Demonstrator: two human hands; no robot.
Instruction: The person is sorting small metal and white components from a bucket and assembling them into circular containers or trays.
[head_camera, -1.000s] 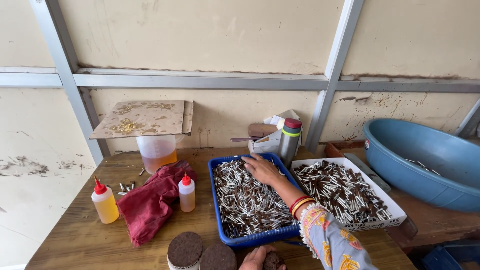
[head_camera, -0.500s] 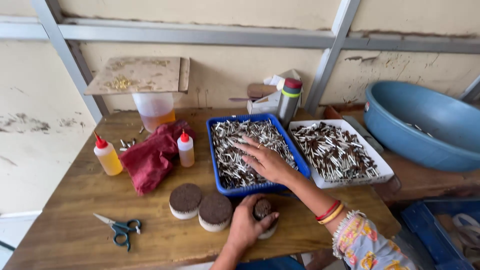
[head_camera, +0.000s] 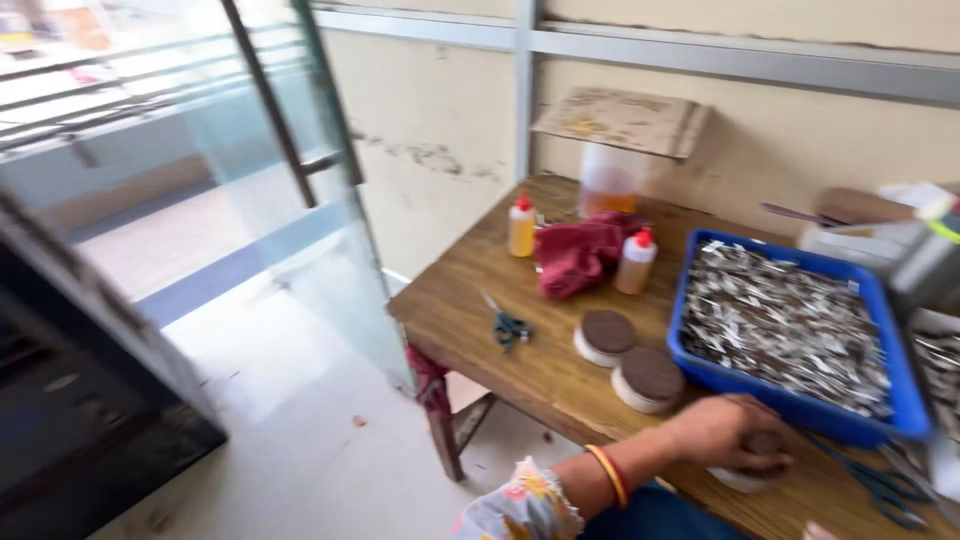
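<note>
My left hand (head_camera: 735, 435) rests closed over a round white bundle with a brown top (head_camera: 745, 478) near the front edge of the wooden table (head_camera: 470, 300). The wrist carries red and yellow bangles and a floral sleeve. Two more round brown-topped bundles (head_camera: 608, 335) (head_camera: 650, 378) stand just left of the hand. Behind it lies a blue tray (head_camera: 690, 300) heaped with thin dark and pale sticks. My right hand is out of view.
Blue-handled scissors (head_camera: 508, 325) lie near the table's left edge; a second pair (head_camera: 880, 485) lies at the right. A red cloth (head_camera: 580, 255), two red-capped bottles (head_camera: 521, 225) (head_camera: 636, 262) and a jug (head_camera: 610, 180) stand at the back. A glass door (head_camera: 270, 180) stands left.
The view has swung left, showing the glass door and floor. My right hand has left the blue tray and the view. My left hand stays on the round bundle.
</note>
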